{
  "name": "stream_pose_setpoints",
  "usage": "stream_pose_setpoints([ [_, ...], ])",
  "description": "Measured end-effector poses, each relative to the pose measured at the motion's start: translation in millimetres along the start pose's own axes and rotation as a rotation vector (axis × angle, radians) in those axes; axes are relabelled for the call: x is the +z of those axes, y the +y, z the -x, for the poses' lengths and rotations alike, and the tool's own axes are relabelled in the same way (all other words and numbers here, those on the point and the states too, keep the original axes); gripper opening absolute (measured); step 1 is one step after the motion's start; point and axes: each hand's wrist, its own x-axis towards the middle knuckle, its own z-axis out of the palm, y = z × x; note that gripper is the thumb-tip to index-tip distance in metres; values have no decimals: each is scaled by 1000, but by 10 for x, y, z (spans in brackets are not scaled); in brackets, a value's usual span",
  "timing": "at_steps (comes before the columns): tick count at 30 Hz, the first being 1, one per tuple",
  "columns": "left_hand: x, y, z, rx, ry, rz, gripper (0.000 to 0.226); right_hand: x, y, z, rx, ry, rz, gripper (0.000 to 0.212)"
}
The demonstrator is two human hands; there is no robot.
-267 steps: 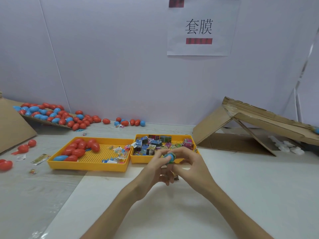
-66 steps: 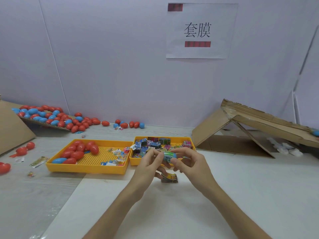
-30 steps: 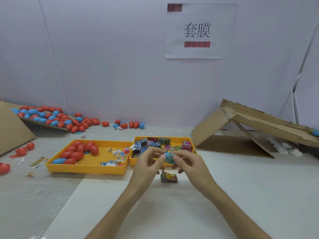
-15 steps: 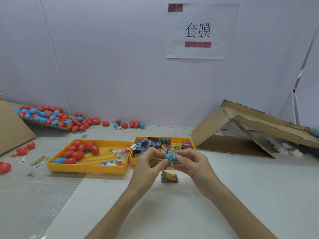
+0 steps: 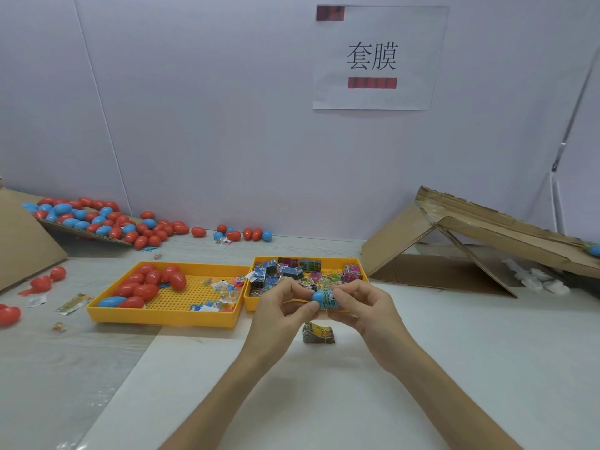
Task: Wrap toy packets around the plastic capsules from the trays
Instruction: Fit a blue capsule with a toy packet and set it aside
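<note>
A blue plastic capsule with a printed packet sleeve round its right part is held above the white table, in front of the trays. My left hand pinches the capsule's bare blue end. My right hand grips the sleeved end. One folded printed packet lies on the table under my hands. Behind them, the left yellow tray holds red and blue capsules and small toy bags. The right yellow tray holds several printed packets.
Many loose red and blue capsules lie on a cardboard sheet and along the back wall at left. A folded cardboard ramp stands at the right. A few capsules and wrappers lie at the left edge.
Over the frames the sleeve has slid along the capsule in my hands; the blue end now sticks out on the left. My hands stayed in front of the right tray.
</note>
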Motion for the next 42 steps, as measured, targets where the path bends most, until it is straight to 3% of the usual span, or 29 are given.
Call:
stream_pose_setpoints([
  [9,-1,19,6,-11,0,9,10,-5,-8,2,15,-7,-18,18],
  [14,0,26,4,-4,26,20,9,15,-28,10,23,-15,30,30],
  [19,-7,30,4,18,46,8,6,14,22,9,-223,-69,559,34],
  [21,4,12,3,58,65,-88,9,30,23,13,-281,-43,629,35],
  [25,-7,-79,14,184,12,-372,13,-85,-76,-28,-272,69,462,36],
  [30,4,-195,22,236,-312,-859,19,-138,-240,-122,-40,88,30,26],
  [37,-11,-165,21,153,-325,-881,25,26,-317,-485,226,-65,96,29],
  [39,-10,-161,6,134,-336,-885,25,-6,-492,-692,179,29,-97,32],
  [42,-1,-161,-24,117,-356,-885,26,-306,-878,-953,5,248,-649,35],
])
